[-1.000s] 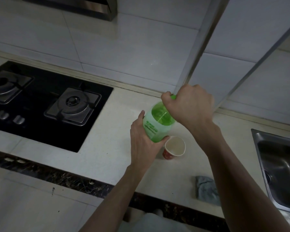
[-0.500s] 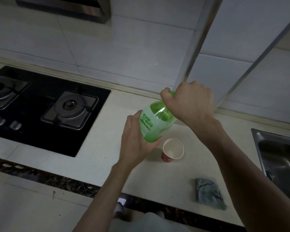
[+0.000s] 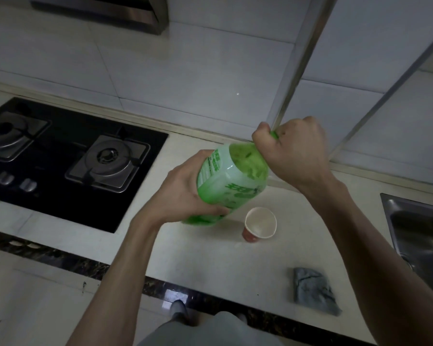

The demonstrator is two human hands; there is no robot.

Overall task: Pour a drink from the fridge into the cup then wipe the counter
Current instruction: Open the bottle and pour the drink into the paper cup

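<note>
A green drink bottle [image 3: 229, 182] hangs tilted above the pale counter [image 3: 210, 255], its neck pointing up and to the right. My left hand [image 3: 183, 193] grips the bottle's lower body. My right hand [image 3: 294, 152] is curled round the green cap and hides it almost fully. A red paper cup [image 3: 260, 224] with a white, empty-looking inside stands upright on the counter just right of and below the bottle's base. A crumpled grey cloth [image 3: 314, 290] lies near the counter's front edge, right of the cup.
A black gas hob [image 3: 60, 156] with two burners fills the counter's left. A steel sink [image 3: 420, 236] sits at the right edge. Tiled wall with a metal corner strip [image 3: 298, 61] rises behind. A range hood [image 3: 115, 11] hangs at top left.
The bottle has tipped further over, its base swinging left and down in my left hand. My right hand stays on the cap and has shifted slightly right. Cup and cloth are unmoved.
</note>
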